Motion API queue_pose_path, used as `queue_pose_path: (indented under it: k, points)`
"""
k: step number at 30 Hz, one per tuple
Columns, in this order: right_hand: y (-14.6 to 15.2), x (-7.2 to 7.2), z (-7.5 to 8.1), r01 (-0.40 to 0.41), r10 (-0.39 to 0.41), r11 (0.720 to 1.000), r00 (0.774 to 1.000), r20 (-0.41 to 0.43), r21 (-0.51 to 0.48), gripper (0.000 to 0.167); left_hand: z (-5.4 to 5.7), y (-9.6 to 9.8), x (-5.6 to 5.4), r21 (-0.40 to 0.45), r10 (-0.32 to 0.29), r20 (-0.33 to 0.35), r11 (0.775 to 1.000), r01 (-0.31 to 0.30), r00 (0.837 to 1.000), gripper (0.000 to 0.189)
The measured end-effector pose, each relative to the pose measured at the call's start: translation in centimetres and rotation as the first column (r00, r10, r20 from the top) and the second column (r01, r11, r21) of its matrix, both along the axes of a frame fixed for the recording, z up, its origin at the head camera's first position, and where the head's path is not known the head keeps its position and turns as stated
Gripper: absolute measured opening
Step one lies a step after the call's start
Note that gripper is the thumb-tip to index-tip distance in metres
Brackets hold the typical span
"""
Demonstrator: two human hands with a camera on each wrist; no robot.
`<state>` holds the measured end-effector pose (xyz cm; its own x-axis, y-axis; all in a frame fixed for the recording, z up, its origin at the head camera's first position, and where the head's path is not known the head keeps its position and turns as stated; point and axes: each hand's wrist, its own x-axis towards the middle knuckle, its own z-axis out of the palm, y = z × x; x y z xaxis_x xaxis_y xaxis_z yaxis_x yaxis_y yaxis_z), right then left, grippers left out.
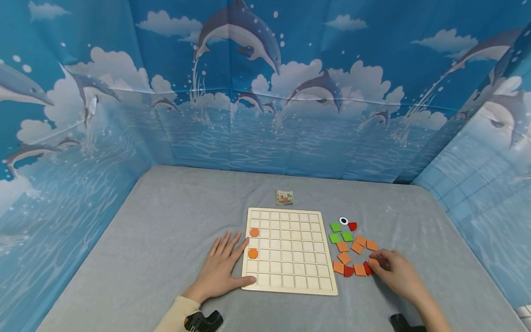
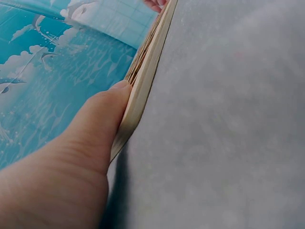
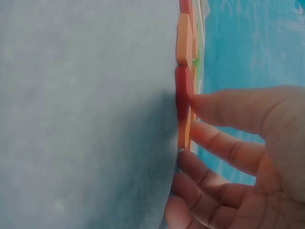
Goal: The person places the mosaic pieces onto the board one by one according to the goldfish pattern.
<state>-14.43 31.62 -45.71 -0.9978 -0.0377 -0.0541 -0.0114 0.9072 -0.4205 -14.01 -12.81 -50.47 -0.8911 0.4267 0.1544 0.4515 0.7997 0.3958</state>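
Note:
A pale wooden grid board (image 1: 290, 252) lies on the grey cloth, with two orange discs (image 1: 254, 232) in its left column. My left hand (image 1: 221, 267) is spread flat at the board's left edge; its thumb lies over the near left corner, and the left wrist view shows that thumb (image 2: 107, 107) against the rim. Right of the board, the thumb and index finger of my right hand (image 1: 396, 272) pinch a small orange piece (image 1: 374, 262). Beside it lies a red rounded piece (image 3: 182, 90), close under the thumb tip. The other right fingers are bent at the cloth.
Several orange squares (image 1: 342, 258), green pieces (image 1: 335, 227) and red rounded pieces (image 1: 348, 271) lie flat between the board and my right hand. Behind them is a white ring with a black centre (image 1: 344, 221). A small patterned card (image 1: 284, 197) lies beyond the board.

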Motion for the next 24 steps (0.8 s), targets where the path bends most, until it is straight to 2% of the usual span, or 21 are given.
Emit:
queue_pose_path:
  k: [14,24]
  points:
    - [0.19,-0.10,0.17,0.034,-0.034,0.999,0.997,0.069,0.003,0.019,-0.02,0.03,0.01,0.000,-0.001,-0.019,1.000,0.001,1.000,0.094]
    - [0.50,0.07,0.03,0.042,-0.038,0.998,0.996,0.078,-0.040,0.020,0.13,0.05,0.02,0.002,0.004,0.009,1.000,-0.004,1.000,0.095]
